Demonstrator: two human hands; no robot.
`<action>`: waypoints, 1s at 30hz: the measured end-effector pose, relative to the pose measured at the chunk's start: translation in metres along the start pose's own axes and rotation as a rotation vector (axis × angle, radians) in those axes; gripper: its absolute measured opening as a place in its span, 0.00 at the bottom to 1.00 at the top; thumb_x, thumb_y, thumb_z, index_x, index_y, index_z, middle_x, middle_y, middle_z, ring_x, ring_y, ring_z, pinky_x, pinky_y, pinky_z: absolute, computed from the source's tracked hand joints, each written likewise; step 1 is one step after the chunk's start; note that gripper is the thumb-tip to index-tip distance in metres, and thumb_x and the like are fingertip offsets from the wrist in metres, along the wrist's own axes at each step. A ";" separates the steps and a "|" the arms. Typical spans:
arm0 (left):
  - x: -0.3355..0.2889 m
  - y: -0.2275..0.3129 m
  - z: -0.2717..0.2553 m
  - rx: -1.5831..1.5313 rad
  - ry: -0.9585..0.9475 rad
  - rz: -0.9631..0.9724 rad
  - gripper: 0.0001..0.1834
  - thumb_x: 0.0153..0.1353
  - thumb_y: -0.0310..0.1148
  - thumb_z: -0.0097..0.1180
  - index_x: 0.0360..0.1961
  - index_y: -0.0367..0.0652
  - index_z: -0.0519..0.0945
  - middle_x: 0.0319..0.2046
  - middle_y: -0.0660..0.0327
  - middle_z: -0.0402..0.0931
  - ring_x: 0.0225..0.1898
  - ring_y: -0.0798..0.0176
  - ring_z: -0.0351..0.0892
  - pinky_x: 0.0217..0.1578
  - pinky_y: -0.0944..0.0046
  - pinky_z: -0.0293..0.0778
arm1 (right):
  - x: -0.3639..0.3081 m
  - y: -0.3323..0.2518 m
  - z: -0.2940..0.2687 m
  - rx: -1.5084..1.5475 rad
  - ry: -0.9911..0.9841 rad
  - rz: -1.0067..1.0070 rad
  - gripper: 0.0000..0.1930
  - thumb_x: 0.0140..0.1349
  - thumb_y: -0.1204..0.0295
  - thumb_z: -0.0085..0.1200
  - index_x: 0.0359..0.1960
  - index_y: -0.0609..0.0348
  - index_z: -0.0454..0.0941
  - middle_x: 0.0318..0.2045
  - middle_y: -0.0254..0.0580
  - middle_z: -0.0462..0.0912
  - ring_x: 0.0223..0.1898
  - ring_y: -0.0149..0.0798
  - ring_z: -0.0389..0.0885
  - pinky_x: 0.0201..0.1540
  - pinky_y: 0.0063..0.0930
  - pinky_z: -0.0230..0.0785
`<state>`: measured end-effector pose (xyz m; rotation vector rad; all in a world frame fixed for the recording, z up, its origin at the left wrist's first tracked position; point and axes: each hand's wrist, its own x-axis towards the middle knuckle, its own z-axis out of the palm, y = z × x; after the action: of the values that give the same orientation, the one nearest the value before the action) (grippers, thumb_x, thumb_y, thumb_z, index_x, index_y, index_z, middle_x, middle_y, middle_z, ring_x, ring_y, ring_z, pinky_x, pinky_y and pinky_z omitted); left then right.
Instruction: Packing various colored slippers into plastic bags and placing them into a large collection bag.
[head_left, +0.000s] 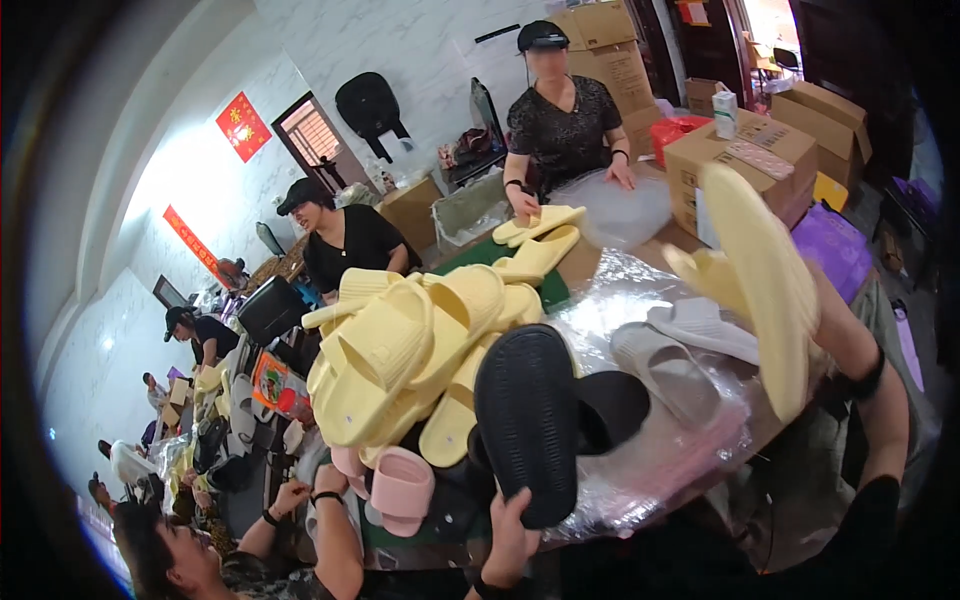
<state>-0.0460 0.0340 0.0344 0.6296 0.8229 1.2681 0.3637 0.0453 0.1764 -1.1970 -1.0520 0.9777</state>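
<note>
The left hand (512,535) is closed on the end of a black slipper (525,415), thumb lying on the ribbed sole, and holds it upright with the strap to the right. The right hand (826,306) is mostly hidden behind a yellow slipper (772,285) raised on edge in front of it, strap to the left; its fingers do not show, so how far they close I cannot tell.

Beyond the left hand and to its left rises a pile of yellow slippers (382,345); nearer, just left of that hand, lie pink slippers (402,488). Between the two hands, a grey slipper (668,372) and a paler one (708,328) rest on clear plastic (600,310). Beyond the right hand are a box (735,168) and a purple bag (832,248). Farther off, beyond both hands, a co-worker (565,125) has one hand at more yellow slippers and the other on clear sheets (622,215). Well left of the left hand, another co-worker (190,560) has both hands raised.
</note>
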 end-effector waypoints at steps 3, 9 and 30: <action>0.003 0.025 -0.011 0.103 -0.059 -0.097 0.20 0.59 0.22 0.52 0.54 0.31 0.70 0.46 0.52 0.76 0.47 0.55 0.77 0.51 0.55 0.74 | 0.128 0.028 0.049 0.022 0.046 -0.029 0.12 0.60 0.74 0.52 0.42 0.68 0.78 0.34 0.37 0.81 0.32 0.29 0.79 0.35 0.25 0.71; -0.015 0.080 -0.035 0.324 0.004 -0.283 0.24 0.50 0.26 0.58 0.51 0.34 0.73 0.45 0.59 0.76 0.43 0.69 0.75 0.47 0.67 0.70 | 0.332 0.090 0.202 -0.377 0.007 0.009 0.13 0.57 0.69 0.54 0.38 0.68 0.80 0.34 0.47 0.83 0.37 0.38 0.80 0.40 0.34 0.71; 0.165 0.138 0.201 0.577 -0.154 0.134 0.34 0.62 0.40 0.56 0.64 0.36 0.59 0.62 0.46 0.54 0.62 0.53 0.57 0.61 0.59 0.57 | 0.307 -0.021 0.181 0.136 -0.242 0.330 0.32 0.57 0.68 0.59 0.61 0.64 0.60 0.51 0.40 0.74 0.50 0.35 0.75 0.55 0.28 0.67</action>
<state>0.0556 0.2301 0.2289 1.2460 1.0366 1.0807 0.2611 0.3809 0.2398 -1.1816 -0.9730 1.4579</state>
